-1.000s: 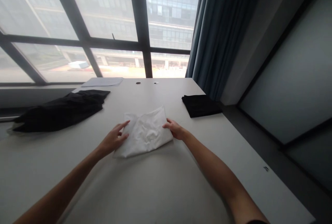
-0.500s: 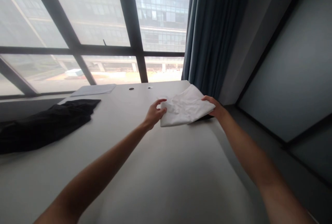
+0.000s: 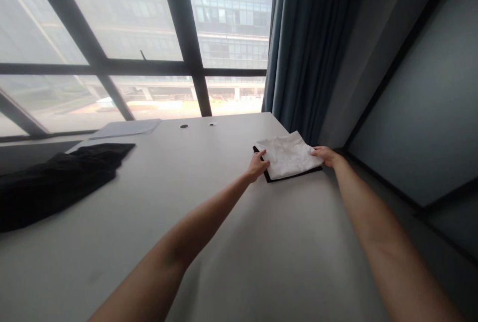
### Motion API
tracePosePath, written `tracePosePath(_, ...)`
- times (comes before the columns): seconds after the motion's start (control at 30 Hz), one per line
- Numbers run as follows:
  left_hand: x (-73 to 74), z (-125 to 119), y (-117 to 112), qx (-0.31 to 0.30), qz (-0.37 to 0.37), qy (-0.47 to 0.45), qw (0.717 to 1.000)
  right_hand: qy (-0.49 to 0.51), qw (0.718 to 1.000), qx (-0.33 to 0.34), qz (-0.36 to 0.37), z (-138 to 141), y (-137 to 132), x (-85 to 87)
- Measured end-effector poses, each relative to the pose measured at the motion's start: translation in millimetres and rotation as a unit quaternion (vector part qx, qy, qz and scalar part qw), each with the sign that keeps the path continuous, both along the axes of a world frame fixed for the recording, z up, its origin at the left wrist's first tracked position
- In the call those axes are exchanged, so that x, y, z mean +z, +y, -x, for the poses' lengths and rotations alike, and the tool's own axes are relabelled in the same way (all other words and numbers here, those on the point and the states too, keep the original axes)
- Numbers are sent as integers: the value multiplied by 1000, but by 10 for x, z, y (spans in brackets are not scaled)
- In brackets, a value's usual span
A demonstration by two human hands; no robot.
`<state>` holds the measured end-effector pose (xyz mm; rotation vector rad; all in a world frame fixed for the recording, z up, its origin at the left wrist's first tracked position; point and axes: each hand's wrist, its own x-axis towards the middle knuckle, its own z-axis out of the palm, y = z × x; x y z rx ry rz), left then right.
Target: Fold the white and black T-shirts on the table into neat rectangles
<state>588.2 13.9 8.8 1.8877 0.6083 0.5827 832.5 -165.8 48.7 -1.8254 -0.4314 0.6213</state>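
Observation:
A folded white cloth (image 3: 287,154) lies on top of a folded black cloth (image 3: 269,176) at the far right of the white table (image 3: 209,197). My left hand (image 3: 257,164) grips the white cloth's left edge, fingers curled on it. My right hand (image 3: 325,155) holds its right edge near the table's side. Both arms are stretched far forward.
A crumpled black garment (image 3: 56,177) lies at the table's left. A sheet of paper (image 3: 125,127) rests at the far edge near two small holes (image 3: 183,126). A blue curtain (image 3: 309,48) hangs behind the stack, and large windows run along the back.
Both hands lifted the white cloth from the table's middle, carried it right and forward, and lowered it onto the folded black cloth. The camera turned slightly right.

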Motion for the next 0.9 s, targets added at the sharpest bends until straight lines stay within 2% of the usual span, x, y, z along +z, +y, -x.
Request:
tracePosePath(0.1,52,-2,57,-2,-3,10,1000,-27,999,-20,5,-38,13,-83)
tracePosePath(0.2,133,0,132,-3,-19,40,999,-73,996,-40,19,-55,41,-63)
tracePosePath(0.3,157,39,206,7,-46,108,993,-126,988,-55,64,-32,49,-48)
tracePosePath(0.4,193,67,271,26,-105,151,983,-200,971,-70,114,30,71,-32)
tracePosePath(0.57,324,-82,364,10,-223,136,965,-347,924,-75,139,289,250,-82)
tracePosePath(0.63,320,-176,406,-13,-246,143,959,-378,912,-55,150,415,313,-187)
tracePosePath(0.77,221,-278,486,-50,-246,190,949,-389,901,-34,189,559,321,-409)
tracePosePath(0.9,196,-130,529,-48,-272,170,946,-433,881,-55,181,726,348,-413)
